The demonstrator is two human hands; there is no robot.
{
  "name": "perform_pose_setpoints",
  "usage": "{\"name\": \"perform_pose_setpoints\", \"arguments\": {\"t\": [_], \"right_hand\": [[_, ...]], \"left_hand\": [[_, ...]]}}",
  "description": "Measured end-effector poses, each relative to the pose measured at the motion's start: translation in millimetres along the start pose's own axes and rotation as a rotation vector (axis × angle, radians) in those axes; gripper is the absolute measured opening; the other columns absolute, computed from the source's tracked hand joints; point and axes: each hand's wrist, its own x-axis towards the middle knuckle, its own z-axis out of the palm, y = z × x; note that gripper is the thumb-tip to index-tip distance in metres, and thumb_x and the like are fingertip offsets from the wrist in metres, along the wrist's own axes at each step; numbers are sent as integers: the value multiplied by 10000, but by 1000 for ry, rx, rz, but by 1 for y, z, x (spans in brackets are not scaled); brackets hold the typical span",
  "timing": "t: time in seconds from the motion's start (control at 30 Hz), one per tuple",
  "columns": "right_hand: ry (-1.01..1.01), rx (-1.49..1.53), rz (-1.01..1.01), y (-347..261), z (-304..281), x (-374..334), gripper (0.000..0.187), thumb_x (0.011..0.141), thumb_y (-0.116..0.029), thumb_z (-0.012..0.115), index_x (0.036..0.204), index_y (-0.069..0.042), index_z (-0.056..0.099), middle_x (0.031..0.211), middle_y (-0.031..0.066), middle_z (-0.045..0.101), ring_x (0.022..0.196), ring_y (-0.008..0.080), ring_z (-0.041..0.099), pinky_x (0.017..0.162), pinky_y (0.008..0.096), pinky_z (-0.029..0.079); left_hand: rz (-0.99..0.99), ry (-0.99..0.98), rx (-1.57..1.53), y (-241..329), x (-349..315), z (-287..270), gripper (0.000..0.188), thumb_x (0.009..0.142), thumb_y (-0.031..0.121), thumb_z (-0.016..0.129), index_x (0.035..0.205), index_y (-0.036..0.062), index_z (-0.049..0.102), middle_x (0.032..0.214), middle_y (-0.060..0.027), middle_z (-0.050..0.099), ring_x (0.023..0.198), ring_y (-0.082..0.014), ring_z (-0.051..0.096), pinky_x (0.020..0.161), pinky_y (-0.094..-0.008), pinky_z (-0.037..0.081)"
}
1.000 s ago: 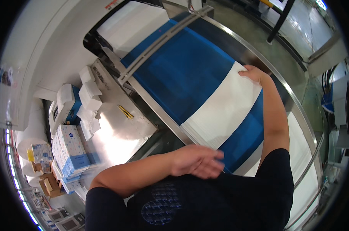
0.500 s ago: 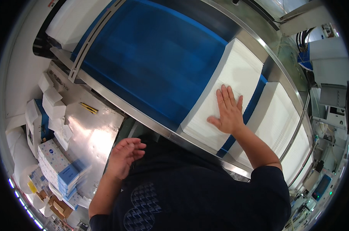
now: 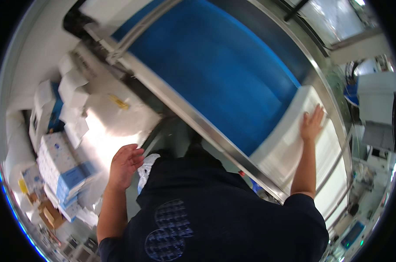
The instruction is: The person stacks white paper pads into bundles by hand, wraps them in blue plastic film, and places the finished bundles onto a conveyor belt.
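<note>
My right hand (image 3: 312,124) lies flat with fingers stretched on a long white stack of thin, tissue-like sheets (image 3: 281,140), near its far end. The stack rests across the blue conveyor belt (image 3: 215,70), pressed up against or very near more white stacked sheets (image 3: 326,168) to its right; blur hides the exact seam. My left hand (image 3: 127,165) hangs in the air over the near side of the metal table, away from the belt. Its fingers are loosely bent and apart, with nothing in them.
Metal rails (image 3: 180,102) border the belt, and a slotted bar (image 3: 143,28) crosses its left part. On the metal table (image 3: 137,113) at left lie a yellow cutter (image 3: 118,101), white paper pieces (image 3: 73,89) and blue-and-white packs (image 3: 60,161). A thin rod (image 3: 333,163) spans the right-hand stacks.
My right hand has slid the white stack rightward along the belt, and the blue gap beside the other stack has closed. The whole view has shifted. My left hand stays empty.
</note>
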Motion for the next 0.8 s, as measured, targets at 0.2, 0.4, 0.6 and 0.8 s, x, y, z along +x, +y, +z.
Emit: {"name": "perform_pose_setpoints", "arguments": {"t": [0.2, 0.4, 0.6, 0.8], "right_hand": [[78, 77, -29, -18, -21, 15, 446, 903, -290, 442, 1250, -10, 431, 1256, 207, 440, 1162, 348, 417, 995, 376, 306], [21, 621, -585, -244, -91, -96, 381, 882, -238, 484, 1205, -37, 477, 1296, 154, 427, 1209, 309, 385, 1015, 388, 281], [-276, 743, -1247, -433, -130, -261, 304, 759, -175, 573, 1039, -56, 563, 1214, 146, 491, 1143, 331, 436, 972, 418, 319], [-527, 900, -1687, -535, -194, -362, 295, 711, -126, 625, 994, -56, 586, 1177, 153, 519, 1048, 318, 513, 883, 381, 412]], "left_hand": [[520, 414, 457, -33, 24, -120, 189, 813, 171, 596, 927, 22, 583, 877, -75, 617, 755, -153, 568, 675, -272, 452], [1040, 1228, 1095, -17, -23, -250, 101, 703, 94, 600, 801, 92, 621, 870, -79, 607, 850, -308, 526, 760, -385, 417], [545, 1545, 1051, 3, -42, -375, 307, 694, 261, 652, 913, 53, 594, 954, -132, 585, 869, -331, 539, 766, -401, 437], [237, 1050, 762, 59, -21, -405, 244, 716, 191, 595, 908, 42, 593, 990, -167, 603, 939, -322, 582, 758, -407, 471]]}}
